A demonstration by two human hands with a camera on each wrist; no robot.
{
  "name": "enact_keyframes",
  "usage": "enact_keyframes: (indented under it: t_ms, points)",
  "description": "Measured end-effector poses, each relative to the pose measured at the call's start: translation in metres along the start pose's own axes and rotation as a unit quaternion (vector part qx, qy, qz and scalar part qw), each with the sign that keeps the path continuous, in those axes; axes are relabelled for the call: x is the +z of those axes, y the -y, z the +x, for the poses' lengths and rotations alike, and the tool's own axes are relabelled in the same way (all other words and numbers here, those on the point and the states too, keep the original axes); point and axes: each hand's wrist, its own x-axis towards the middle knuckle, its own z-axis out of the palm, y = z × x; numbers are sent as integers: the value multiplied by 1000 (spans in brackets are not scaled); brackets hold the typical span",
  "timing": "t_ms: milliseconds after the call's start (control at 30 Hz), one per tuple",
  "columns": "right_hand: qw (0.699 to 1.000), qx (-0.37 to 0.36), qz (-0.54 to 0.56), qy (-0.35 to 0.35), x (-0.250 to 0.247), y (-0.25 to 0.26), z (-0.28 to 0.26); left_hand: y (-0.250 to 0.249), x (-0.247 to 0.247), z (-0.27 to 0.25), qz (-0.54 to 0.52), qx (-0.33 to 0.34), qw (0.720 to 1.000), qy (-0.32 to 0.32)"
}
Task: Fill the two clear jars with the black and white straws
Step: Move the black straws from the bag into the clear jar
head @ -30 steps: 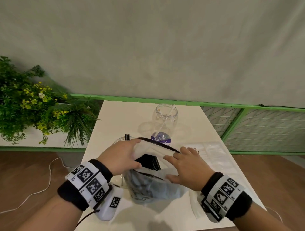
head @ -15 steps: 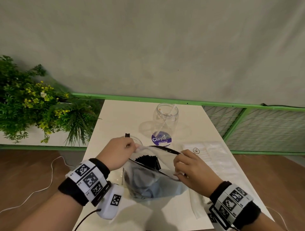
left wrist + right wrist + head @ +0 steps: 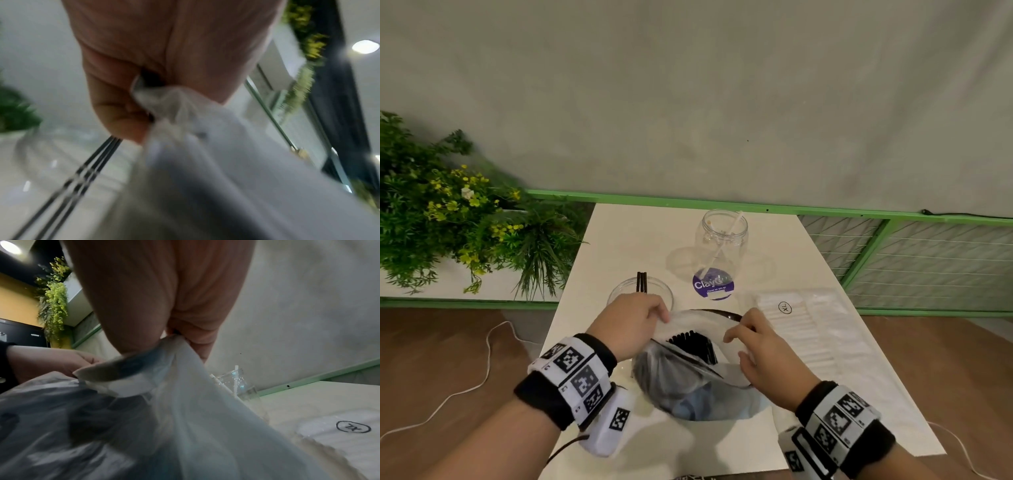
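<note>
A clear plastic bag point(image 3: 681, 387) of black straws point(image 3: 693, 346) stands on the white table point(image 3: 640, 233) between my hands, its mouth pulled wide. My left hand point(image 3: 657, 317) pinches the bag's left rim point(image 3: 174, 100). My right hand point(image 3: 736, 329) pinches the right rim point(image 3: 179, 350). Just behind my left hand stands the near clear jar point(image 3: 626, 291) with two or three black straws point(image 3: 642, 282) in it, also seen as black straws point(image 3: 82, 175) in the left wrist view. The far clear jar point(image 3: 722, 236) holds a white straw point(image 3: 727, 238).
A flat pack of white straws point(image 3: 811, 325) marked XL point(image 3: 353, 426) lies at the right of the table. A purple round label point(image 3: 714, 286) sits by the far jar. Green plants point(image 3: 448, 219) stand left of the table, and a green rail point(image 3: 893, 216) runs behind it.
My right hand shifted from lying over the bag to pinching its right rim. Both hands pulled the mouth apart, and the black straw ends inside came into view.
</note>
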Motion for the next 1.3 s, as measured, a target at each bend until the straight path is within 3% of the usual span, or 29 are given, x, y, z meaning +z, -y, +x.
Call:
enact_keyframes:
  t_ms: [100, 167, 233, 300, 367, 467, 600, 767, 867, 967, 1133, 1200, 1300]
  points:
    - [1000, 18, -2, -16, 6, 0, -1, -12, -4, -8, 145, 80, 984, -71]
    - [1000, 26, -11, -5, 11, 0, 0, -25, -3, -16, 158, 134, 978, -38]
    - [999, 43, -4, 27, 16, -1, 3, -30, 8, -23, 188, 161, 967, 55]
    - [998, 57, 14, 28, 22, -4, 6, -24, 23, -30, 237, 147, 950, 138]
    - [997, 61, 37, -7, 26, -7, 9, -14, 35, -33, 243, 120, 948, 165]
    - [989, 90, 89, -78, 28, -10, 16, -6, 35, -33, 199, 110, 968, 108]
    - [955, 195, 194, -113, 24, -11, 26, -11, 27, -34, 177, 116, 976, 43]
    - [907, 259, 305, -130, 27, -7, 33, -20, 33, -54, 195, 97, 962, 166]
    - [893, 273, 332, -132, 27, -6, 35, -10, 42, -51, 167, 80, 969, 164]
    - [922, 237, 271, -144, 27, -11, 34, -7, 36, -40, 145, 75, 978, 129]
    - [972, 10, 88, -219, 13, -7, 18, -2, 25, -25, 154, 43, 981, 105]
    - [982, -73, 30, -171, 7, -2, 10, -2, 25, -21, 175, 36, 980, 90]
    - [995, -69, 9, -76, 10, -5, 4, -3, 25, -17, 196, 33, 978, 67]
